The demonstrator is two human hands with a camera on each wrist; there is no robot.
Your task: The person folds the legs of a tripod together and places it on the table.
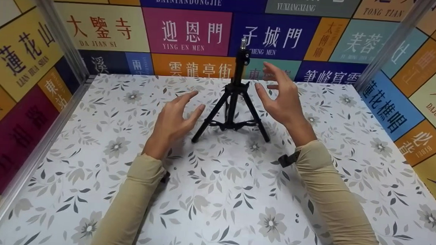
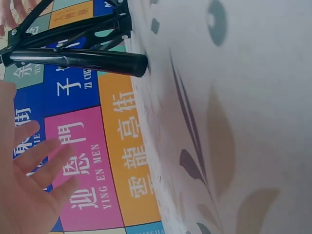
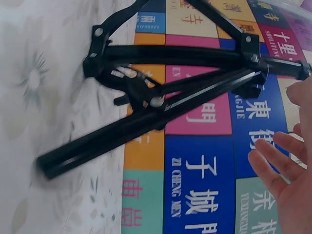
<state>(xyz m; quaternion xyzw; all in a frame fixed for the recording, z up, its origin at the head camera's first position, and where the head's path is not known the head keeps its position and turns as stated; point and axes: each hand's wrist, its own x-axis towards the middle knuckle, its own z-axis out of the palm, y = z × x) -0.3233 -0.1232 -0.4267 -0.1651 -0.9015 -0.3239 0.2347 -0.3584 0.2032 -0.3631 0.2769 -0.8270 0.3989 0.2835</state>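
In the head view, a black metal tripod stand (image 1: pixel 232 104) stood on a white, leaf-patterned tabletop (image 1: pixel 207 189) between the bare left hand (image 1: pixel 171 118) and right hand (image 1: pixel 284 100), both empty, loosely spread. The left wrist view's multicoloured panelled wall (image 2: pixel 78 170) read "YING EN MEN"; the right's, "ZI CHENG MEN", the stand hiding other lettering.

Left hand (image 1: pixel 171 122) and right hand (image 1: pixel 282 99) are both up, well apart, fingers (image 1: pixel 185 98) loose and kinda bent.
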